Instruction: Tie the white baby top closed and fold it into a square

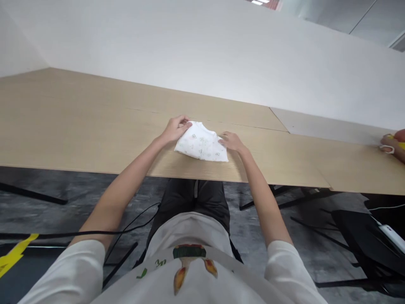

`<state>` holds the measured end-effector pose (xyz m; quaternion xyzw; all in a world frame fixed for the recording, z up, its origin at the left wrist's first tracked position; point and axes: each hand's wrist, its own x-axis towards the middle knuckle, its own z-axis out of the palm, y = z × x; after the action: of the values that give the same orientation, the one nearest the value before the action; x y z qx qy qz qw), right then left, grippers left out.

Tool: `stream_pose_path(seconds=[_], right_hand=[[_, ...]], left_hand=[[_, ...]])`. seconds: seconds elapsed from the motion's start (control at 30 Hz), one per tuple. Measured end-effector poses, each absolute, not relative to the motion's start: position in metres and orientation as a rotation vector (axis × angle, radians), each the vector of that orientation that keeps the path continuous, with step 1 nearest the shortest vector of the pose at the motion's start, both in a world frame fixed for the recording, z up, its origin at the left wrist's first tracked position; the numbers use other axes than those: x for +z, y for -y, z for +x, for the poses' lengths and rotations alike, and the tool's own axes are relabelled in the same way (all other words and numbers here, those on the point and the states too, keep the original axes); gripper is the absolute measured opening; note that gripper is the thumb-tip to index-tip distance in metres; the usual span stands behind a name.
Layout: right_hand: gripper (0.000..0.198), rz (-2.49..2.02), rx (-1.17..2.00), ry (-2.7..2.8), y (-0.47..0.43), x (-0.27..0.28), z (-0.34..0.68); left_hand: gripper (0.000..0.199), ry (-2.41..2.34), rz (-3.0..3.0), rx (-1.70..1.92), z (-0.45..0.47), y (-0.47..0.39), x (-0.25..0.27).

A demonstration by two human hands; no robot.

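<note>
A small white cloth garment (pixel 201 143) with a scattered dark print lies on the wooden table in front of me. It looks folded, with a curved, neckline-like dip along its far edge, and resembles a baby top. My left hand (pixel 175 129) pinches its upper left corner, thumb on top and the other fingers curled round behind. At the right edge, my right hand (pixel 232 141) has its bent fingers closed on the cloth. The tips of the right fingers are partly hidden.
The light wooden tabletop (pixel 79 122) runs along a white partition (pixel 190 46). Another person's hand (pixel 390 143) is at the far right edge. Below are a black chair (pixel 363 240) with a white power strip (pixel 392 237) and a black cable (pixel 95 232) at left.
</note>
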<state>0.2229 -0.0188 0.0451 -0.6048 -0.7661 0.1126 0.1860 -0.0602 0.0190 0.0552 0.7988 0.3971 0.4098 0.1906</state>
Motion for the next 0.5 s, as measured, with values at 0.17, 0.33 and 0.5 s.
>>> stream_pose_path(seconds=[0.17,0.33,0.5], right_hand=[[0.028,-1.528,0.629,2.072,0.013,0.041,0.218],[0.011,-1.242,0.744,1.620,0.033,0.084,0.238],[0.023,-1.051,0.390,1.633,0.075,0.166,0.260]], left_hand=[[0.025,-1.026,2.439,1.165,-0.050,-0.002,0.092],[0.028,-1.044,2.652,1.463,-0.064,0.013,0.135],[0.050,-1.332,2.772,1.634,-0.079,0.049,0.190]])
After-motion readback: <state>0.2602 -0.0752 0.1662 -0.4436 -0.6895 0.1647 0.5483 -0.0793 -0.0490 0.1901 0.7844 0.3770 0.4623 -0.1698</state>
